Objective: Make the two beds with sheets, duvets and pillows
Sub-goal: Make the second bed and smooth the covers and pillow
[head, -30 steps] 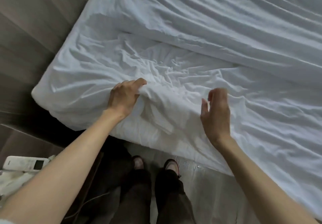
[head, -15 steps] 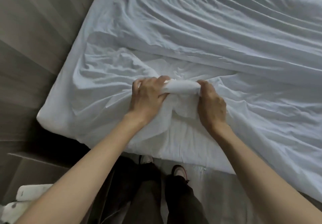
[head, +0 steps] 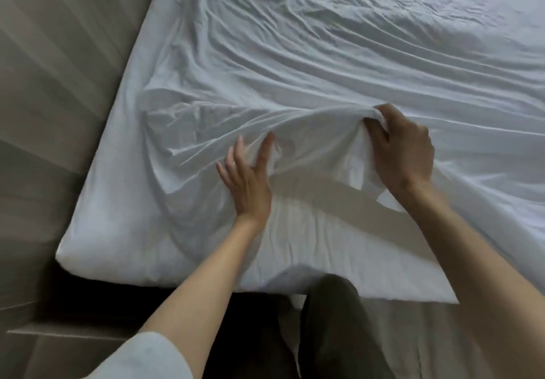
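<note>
Landmark: the bed [head: 188, 272] is used for places, mostly its near corner [head: 66, 253].
Sheet: a white sheet [head: 295, 63] is spread over the whole bed, with many wrinkles. It is bunched up along the near edge, a little way in from the corner.
Right hand: the right hand [head: 402, 154] is seen farther from the corner. Its grip is closed round a bunch of sheet, which is lifted off the bed like a small tent.
Left hand: the left hand [head: 246, 179] is seen between the corner and the right hand. Its grip is open with the fingers spread, and the sheet is only touched.
What changed: half a second ago one fold was held by both hands, close together. Now it has been let go by the left hand and pulled up and away from the corner by the right hand.
What it means: the sheet is probably being pulled flat. The wrinkles near the corner are not smoothed yet, and a duvet and pillows are not clearly seen, so much of the task seems to be left.
</note>
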{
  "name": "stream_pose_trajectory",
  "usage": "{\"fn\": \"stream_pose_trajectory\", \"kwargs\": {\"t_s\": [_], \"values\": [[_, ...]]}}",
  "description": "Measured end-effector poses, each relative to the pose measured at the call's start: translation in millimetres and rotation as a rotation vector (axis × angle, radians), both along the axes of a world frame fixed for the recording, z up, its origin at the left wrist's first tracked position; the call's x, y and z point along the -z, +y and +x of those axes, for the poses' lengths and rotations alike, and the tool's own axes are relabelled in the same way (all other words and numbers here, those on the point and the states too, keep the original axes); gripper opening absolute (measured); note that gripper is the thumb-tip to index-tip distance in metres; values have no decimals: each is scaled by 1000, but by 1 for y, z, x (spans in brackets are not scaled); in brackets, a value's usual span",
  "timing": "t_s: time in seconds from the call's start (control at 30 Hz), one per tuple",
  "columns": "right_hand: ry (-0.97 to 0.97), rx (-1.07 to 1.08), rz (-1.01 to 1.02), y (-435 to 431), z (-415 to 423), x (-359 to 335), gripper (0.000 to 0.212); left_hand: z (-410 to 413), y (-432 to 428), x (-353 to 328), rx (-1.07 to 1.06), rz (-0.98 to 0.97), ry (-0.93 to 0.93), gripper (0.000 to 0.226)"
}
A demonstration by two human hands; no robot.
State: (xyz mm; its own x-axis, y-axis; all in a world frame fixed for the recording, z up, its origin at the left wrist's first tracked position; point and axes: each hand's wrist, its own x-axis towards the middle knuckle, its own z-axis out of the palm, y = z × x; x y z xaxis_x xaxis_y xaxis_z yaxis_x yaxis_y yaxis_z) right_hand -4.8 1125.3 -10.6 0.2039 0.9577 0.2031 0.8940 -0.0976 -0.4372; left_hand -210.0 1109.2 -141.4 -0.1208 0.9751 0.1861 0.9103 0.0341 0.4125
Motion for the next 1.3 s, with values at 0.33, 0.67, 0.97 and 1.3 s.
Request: {"fn": "stream_pose_trajectory", "kwargs": {"t_s": [0.33, 0.67, 0.97, 1.3], "values": [[13, 69, 148, 84, 10, 10, 25, -92, 131, -75, 163, -57, 291, 37], [-97, -17, 57, 304, 25, 34, 32, -83, 363, -92, 57, -250, 661, 38], [-79, -146, -572, 432, 46, 167, 54, -33, 473, 17, 60, -435, 472, 58], [-120, -323, -722, 437, 8, 241, 70, -104, 426, 91, -293, -679, 132, 73]]}}
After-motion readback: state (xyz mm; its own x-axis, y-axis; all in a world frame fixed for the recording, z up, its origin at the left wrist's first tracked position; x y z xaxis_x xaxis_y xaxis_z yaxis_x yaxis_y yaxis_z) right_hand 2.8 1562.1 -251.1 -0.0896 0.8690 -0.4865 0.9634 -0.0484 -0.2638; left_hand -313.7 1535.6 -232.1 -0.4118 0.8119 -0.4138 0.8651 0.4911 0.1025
